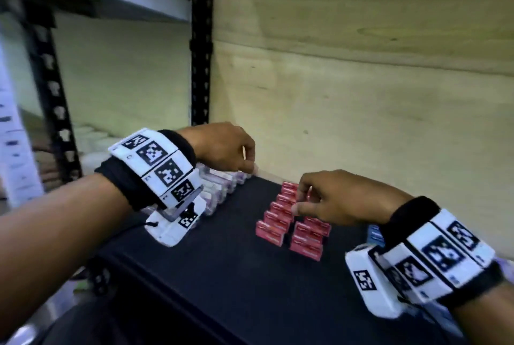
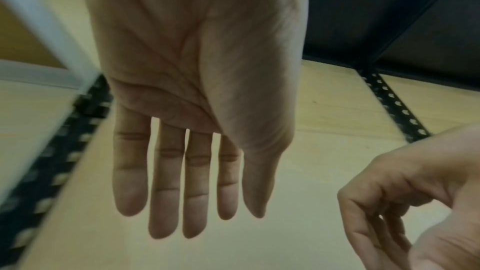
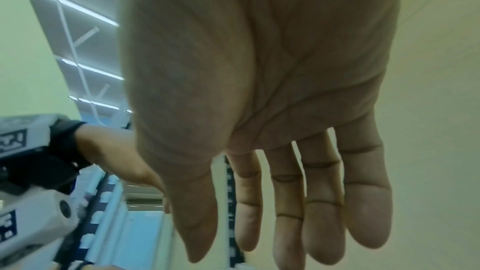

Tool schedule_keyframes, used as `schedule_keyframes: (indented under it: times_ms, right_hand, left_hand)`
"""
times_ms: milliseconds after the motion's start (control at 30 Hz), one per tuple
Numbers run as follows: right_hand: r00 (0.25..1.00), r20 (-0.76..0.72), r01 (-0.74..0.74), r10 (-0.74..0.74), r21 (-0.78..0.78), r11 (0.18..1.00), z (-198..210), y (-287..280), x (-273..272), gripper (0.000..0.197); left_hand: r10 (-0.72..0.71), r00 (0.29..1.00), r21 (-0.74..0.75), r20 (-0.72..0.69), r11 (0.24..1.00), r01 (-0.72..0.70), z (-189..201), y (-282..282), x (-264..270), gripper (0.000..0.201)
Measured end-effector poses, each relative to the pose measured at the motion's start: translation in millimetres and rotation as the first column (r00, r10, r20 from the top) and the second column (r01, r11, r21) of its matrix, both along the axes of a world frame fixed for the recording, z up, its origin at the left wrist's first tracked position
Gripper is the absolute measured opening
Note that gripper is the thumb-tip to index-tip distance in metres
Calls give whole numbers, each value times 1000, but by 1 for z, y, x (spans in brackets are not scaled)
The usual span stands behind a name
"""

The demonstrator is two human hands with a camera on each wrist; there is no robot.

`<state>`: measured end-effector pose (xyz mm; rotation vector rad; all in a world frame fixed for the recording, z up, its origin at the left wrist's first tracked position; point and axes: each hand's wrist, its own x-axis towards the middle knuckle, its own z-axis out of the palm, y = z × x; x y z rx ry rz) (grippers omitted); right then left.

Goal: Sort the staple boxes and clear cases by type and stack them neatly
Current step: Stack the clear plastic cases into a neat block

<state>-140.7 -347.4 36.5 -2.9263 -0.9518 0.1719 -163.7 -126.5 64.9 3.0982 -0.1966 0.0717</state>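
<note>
On the black bench (image 1: 217, 275), two short rows of red staple boxes (image 1: 278, 219) stand side by side near the middle, and a longer row of clear cases (image 1: 222, 186) runs along the far left edge toward the wall. A blue box (image 1: 374, 233) shows just behind the right wrist, mostly hidden.

The boxes look like small card cartons: probably light to lift yet dense for their size, stiff on the long faces and easy to crush at the flaps. A pinch across the two long sides, thumb against forefinger, should hold one squarely. The cases look like hard, smooth plastic, likely slippery and prone to skid when stacked, so taking them by the short ends seems safer.

The right hand (image 1: 325, 200) hangs over the far end of the red rows, fingers bent downward at the boxes in the head view, though its wrist view shows straight fingers holding nothing. The left hand (image 1: 222, 150) hangs over the far cases, fingertips pointing down; its wrist view shows fingers (image 2: 166, 192) extended and empty.

A black shelving upright (image 1: 201, 38) stands against the pale wall.
</note>
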Motion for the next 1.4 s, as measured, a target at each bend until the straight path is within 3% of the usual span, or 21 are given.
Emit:
schedule_keyframes:
  times_ms: [133,300,567,800,1167,1400]
  right_hand:
    - [991,-16,-136,137,37,990,-2,66,-4,28]
    - [979,-41,-196,202,122,973,-10,128,-1,23]
    - [964,-86,-253,253,15,967,-31,187,-4,26]
    - [966,-119,-231,231,9,973,-34,201,6,26]
    - [960,-160,-234,228,-14,972,-31,192,8,33]
    - [955,-208,-217,210,-10,976,-31,180,3,35]
  left_hand:
    - [136,988,-97,66,987,-130,-22,70,-28,27]
    - [309,944,-185,120,941,-285,-62,120,-43,23]
    - [493,863,-385,112,822,-420,-107,157,-43,15]
    - [470,878,-540,86,763,-356,-121,169,-48,13]
    - [458,887,-473,56,795,-381,-126,155,-59,26]
    - [447,893,-544,53,763,-350,-134,137,-68,28]
